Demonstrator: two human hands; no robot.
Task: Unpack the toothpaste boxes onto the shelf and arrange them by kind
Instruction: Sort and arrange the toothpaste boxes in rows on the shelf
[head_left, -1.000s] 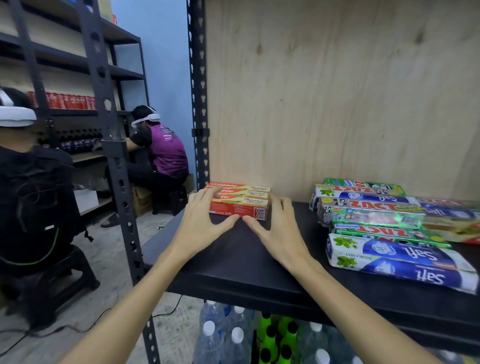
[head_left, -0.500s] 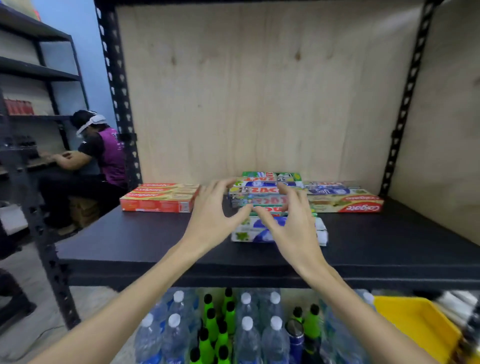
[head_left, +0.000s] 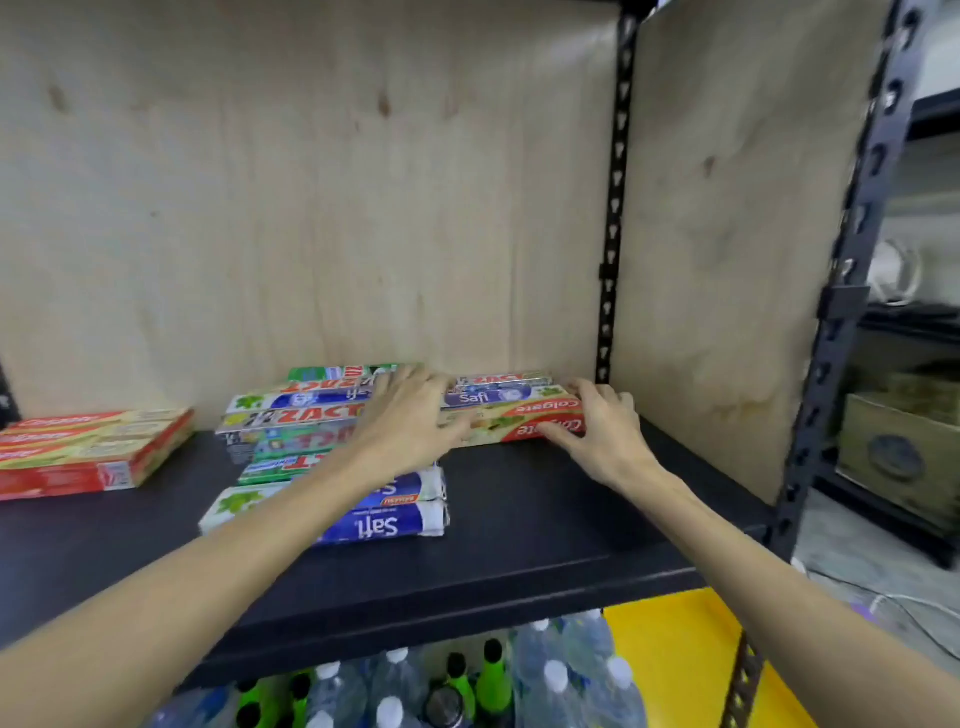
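Observation:
On the black shelf (head_left: 545, 519) a red and green Colgate box (head_left: 524, 423) lies lengthwise near the back right. My right hand (head_left: 597, 423) grips its right end, thumb on the front face and fingers curled over the top. My left hand (head_left: 410, 415) rests with fairly straight fingers across its left end and the Safi box (head_left: 483, 397) behind it. A mixed pile of Zact boxes (head_left: 291, 415) sits in the middle, with two Safi boxes (head_left: 384, 525) in front. At the far left is a neat stack of Colgate boxes (head_left: 88, 452).
Plywood panels close the back and right side of the bay. A black steel post (head_left: 831, 364) stands at the right front corner. Below the shelf are water bottles (head_left: 545, 675), green bottles and a yellow bin (head_left: 670, 665).
The view has swung right, away from the left Colgate stack. Both hands moved from there across the mixed pile to the Colgate box at the back right, and my right hand has taken hold of it.

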